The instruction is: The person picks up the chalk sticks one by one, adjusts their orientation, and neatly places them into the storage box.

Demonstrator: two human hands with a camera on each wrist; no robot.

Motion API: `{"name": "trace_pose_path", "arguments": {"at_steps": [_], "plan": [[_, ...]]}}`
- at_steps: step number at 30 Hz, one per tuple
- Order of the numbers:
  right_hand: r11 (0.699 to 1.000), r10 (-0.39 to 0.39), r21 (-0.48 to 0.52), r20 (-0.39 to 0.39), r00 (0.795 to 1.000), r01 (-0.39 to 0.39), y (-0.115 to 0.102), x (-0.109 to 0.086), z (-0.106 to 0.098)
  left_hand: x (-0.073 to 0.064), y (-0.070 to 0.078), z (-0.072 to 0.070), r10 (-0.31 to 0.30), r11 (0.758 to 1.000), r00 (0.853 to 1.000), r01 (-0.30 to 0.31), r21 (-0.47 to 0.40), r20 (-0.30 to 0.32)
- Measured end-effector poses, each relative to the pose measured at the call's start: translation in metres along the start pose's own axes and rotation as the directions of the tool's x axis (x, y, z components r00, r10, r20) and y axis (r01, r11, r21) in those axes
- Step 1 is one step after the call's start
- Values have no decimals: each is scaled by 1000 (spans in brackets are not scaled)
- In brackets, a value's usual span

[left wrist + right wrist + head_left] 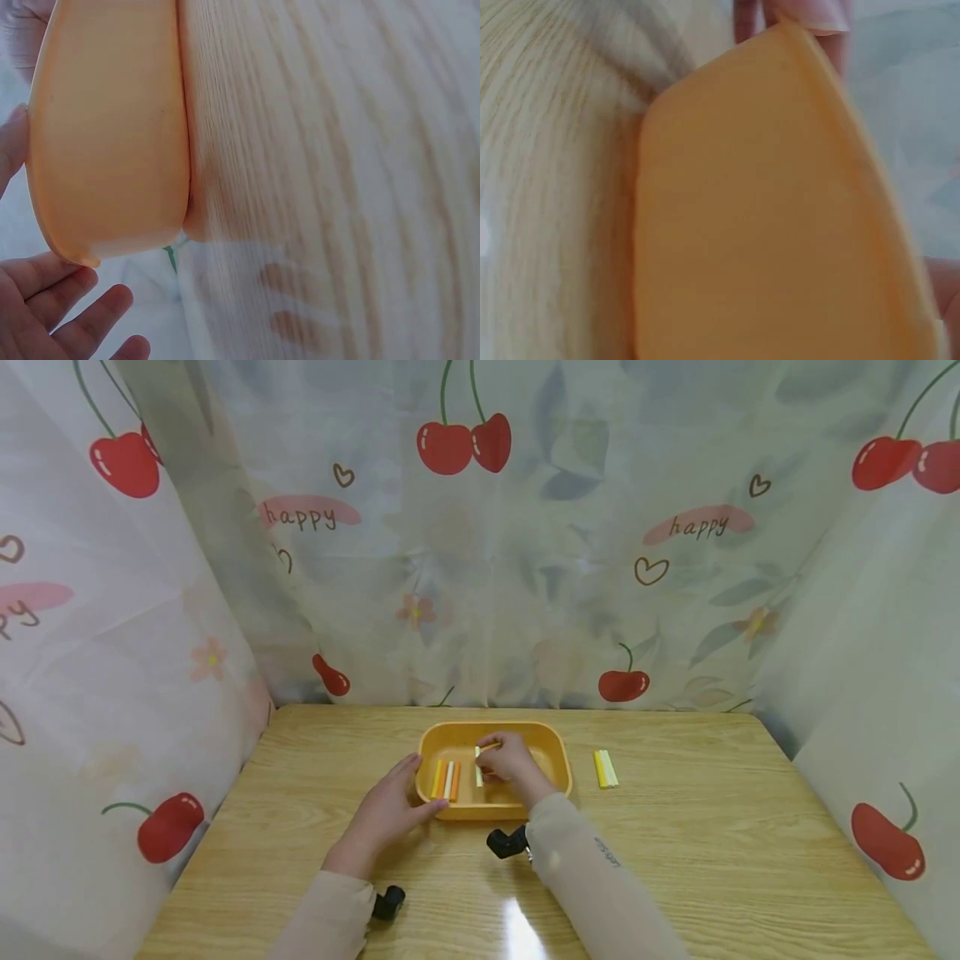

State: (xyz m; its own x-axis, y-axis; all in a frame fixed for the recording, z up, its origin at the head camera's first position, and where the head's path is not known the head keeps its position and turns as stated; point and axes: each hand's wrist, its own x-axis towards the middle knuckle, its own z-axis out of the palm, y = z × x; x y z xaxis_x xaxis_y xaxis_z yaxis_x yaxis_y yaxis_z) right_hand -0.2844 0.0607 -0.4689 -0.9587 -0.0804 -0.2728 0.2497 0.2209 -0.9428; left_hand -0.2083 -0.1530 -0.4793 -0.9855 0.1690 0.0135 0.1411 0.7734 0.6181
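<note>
An orange plastic tray (pixel 465 812) with rounded corners stands on the table. My left hand (pixel 386 806) spans its near left corner, thumb on the near rim and fingers at the left side. In the left wrist view the left fingers (pixel 56 296) are straight and spread, the topmost touching the rim. My right hand (pixel 510 758) reaches into the tray with curled fingers and pinches a pale cream, chalk-like stick (pixel 478 777). Left of it, several yellow, orange and white sticks (pixel 446 780) lie side by side in the tray. The tray wall hides the stick in the right wrist view.
On the table (pixel 712 827), right of the tray, a yellow and a cream stick (pixel 606 769) lie together. A cherry-print curtain (pixel 480 585) hangs behind the table and along both sides. Black camera mounts (pixel 507 842) stick out from both wrists over the near tabletop.
</note>
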Motion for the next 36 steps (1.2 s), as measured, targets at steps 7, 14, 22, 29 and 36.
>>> {"name": "trace_pose_path", "arguments": {"at_steps": [7,14,22,29,36], "plan": [[999,14,-38,-5,1000,-14,11,4,12,0,0,1,-3,1000,1000,3,0,1],[993,55,-100,-36,998,-58,15,8,19,0,-1,2,-24,1000,1000,24,-2,11],[982,60,-178,-50,997,-68,18,16,25,-1,-2,1,-2,1000,1000,2,-4,4],[988,34,-148,-24,999,-37,17,14,24,0,-2,0,4,1000,1000,-4,-9,2],[987,2,-158,-8,1000,-3,8,5,19,1,-3,1,-6,1000,1000,6,-5,7]]}}
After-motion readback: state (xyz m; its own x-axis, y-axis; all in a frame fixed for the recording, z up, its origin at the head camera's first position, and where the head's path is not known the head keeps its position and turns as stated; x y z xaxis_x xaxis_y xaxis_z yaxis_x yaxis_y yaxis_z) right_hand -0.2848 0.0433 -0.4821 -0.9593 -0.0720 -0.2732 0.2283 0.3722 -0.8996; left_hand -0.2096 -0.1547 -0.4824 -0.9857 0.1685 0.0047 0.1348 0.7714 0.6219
